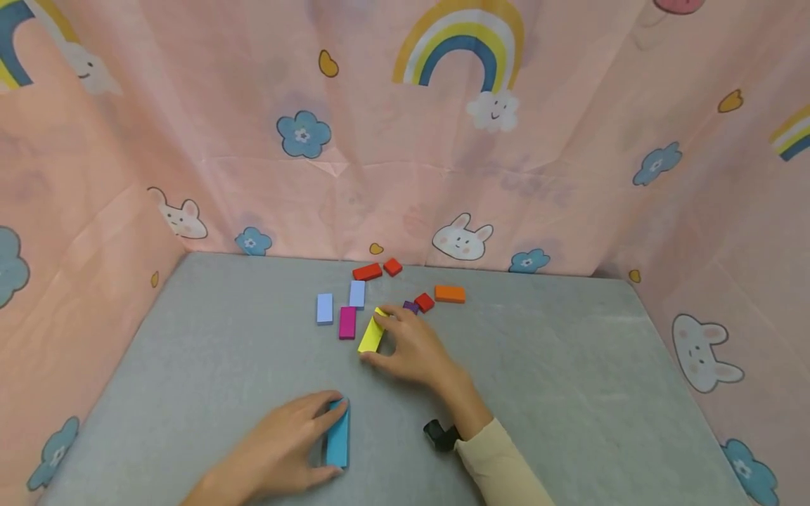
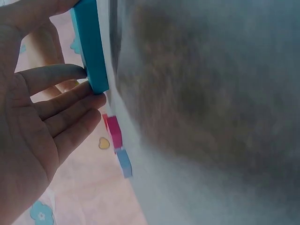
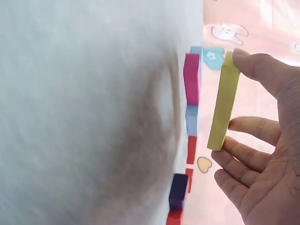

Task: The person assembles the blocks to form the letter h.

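My left hand (image 1: 278,444) grips a long blue block (image 1: 338,434) at its two ends, near the front of the table. In the left wrist view, the thumb is at one end of the blue block (image 2: 91,47) and fingertips at the other. Farther forward, my right hand (image 1: 414,348) holds a long yellow block (image 1: 372,333) by its ends. The right wrist view shows that yellow block (image 3: 224,101) raised off the table, between thumb and fingers. Just beyond it lie a magenta block (image 1: 347,323) and a purple block (image 1: 410,307), the latter partly hidden by the hand.
Two light blue blocks, one left (image 1: 325,308) and one farther back (image 1: 357,294), lie on the grey table (image 1: 557,379). Red blocks (image 1: 368,272) and an orange block (image 1: 450,294) sit toward the back. A pink patterned curtain (image 1: 380,190) surrounds the table's back and sides.
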